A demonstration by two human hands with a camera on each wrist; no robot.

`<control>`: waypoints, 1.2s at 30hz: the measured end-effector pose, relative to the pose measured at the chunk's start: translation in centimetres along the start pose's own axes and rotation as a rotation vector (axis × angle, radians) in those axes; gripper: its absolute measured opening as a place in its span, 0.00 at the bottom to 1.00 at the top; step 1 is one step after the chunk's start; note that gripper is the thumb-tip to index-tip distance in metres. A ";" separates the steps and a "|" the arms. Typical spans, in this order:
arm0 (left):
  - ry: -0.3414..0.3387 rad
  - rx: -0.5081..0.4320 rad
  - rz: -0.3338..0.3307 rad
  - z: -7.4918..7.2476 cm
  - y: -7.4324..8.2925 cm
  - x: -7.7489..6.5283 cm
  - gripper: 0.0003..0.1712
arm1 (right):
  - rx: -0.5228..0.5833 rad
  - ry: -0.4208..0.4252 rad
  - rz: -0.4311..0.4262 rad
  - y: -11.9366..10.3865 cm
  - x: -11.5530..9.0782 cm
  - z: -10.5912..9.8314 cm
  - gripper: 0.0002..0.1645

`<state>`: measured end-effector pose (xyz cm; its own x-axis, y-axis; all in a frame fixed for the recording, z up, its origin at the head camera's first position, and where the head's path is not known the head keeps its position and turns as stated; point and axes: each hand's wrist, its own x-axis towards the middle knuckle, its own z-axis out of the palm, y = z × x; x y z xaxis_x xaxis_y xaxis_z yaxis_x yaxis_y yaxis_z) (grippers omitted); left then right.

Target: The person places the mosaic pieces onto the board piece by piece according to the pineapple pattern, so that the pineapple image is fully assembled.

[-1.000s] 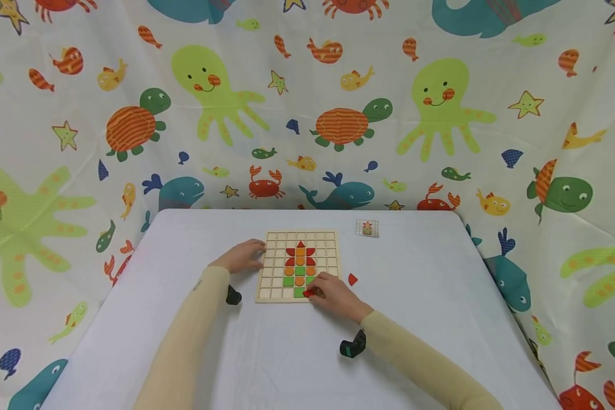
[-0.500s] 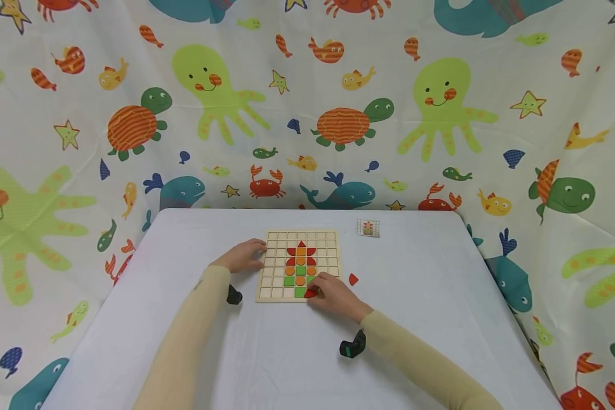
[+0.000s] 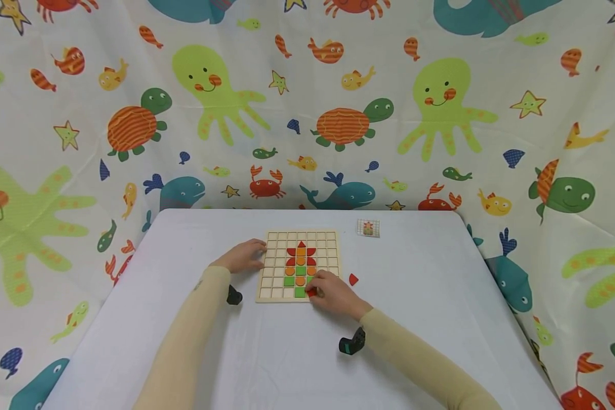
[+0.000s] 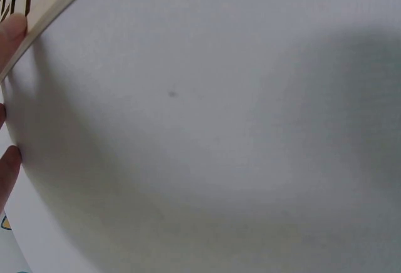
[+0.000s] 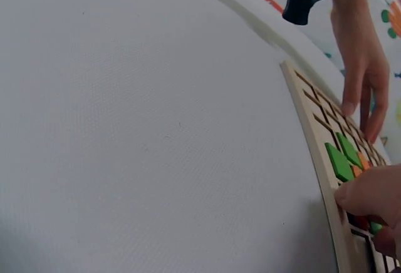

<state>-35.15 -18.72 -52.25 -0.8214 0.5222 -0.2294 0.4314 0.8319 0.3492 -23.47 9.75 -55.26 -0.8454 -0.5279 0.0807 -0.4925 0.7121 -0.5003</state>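
A wooden grid board point(image 3: 273, 281) lies on the table, with red, orange and green pieces forming a figure up its middle. My left hand point(image 3: 242, 255) rests at the board's left edge, its thumb point(image 4: 12, 30) on the rim and its fingers extended. Between thumb and fingers of my right hand point(image 3: 335, 293) is a small red piece point(image 3: 312, 292), pinched at the front row. It sits just right of a green square point(image 3: 299, 292); my fingers partly cover it. Another red piece point(image 3: 353, 279), wedge-shaped with a curved side, lies loose on the table, right of the board.
Behind the board, to the right, a small pattern card point(image 3: 368, 228) with a similar coloured figure lies on the white table point(image 3: 415, 273). A curtain point(image 3: 297, 85) printed with sea animals hangs behind and beside the table. Each wrist bears a black camera point(image 3: 352, 341).
The red piece in my right hand has shifted slightly right, and turned, within the front row. My left hand stays at the board's edge.
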 end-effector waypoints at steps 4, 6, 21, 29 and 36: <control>0.000 -0.002 0.001 0.1 0.0 -0.1 0.30 | 0.016 -0.001 0.035 0.0 -0.1 0.0 0.14; -0.001 -0.004 -0.001 0.0 0.0 -0.1 0.30 | 0.023 0.011 0.043 -0.1 -0.1 0.1 0.14; -0.003 -0.013 -0.011 0.2 -0.2 0.2 0.31 | -0.023 0.039 0.026 0.3 -0.1 0.3 0.11; -0.003 -0.010 -0.017 0.0 0.0 0.0 0.30 | -0.013 0.020 0.026 0.0 -0.2 -0.2 0.10; 0.000 -0.003 -0.024 0.2 -0.2 0.2 0.30 | -0.015 0.025 0.057 -0.1 0.0 -0.2 0.11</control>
<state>-35.31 -18.72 -52.57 -0.8315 0.5022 -0.2375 0.4107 0.8436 0.3460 -23.44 9.78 -55.02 -0.8772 -0.4744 0.0738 -0.4458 0.7477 -0.4920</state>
